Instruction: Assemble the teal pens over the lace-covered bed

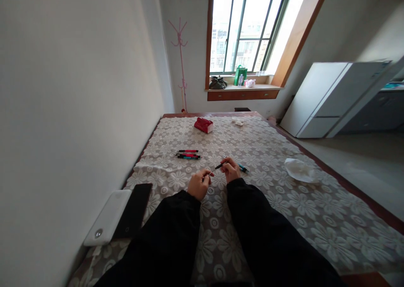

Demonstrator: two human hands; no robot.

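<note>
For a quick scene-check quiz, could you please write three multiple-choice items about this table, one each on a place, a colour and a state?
1. Where does the group of pens lie?
A. On the lace tablecloth, beyond the hands
B. On the windowsill
C. On the floor

2. What colour is the small packet at the far end of the table?
A. Blue
B. Red
C. Yellow

3. How is the pen nearest the person held?
A. It lies untouched
B. By the left hand alone
C. Between the left hand and the right hand

Answers:
1 A, the pens rest on the cloth farther out than both hands.
2 B, the packet shows plainly red.
3 C, fingers of both hands close on the pen, one at each end.
</note>
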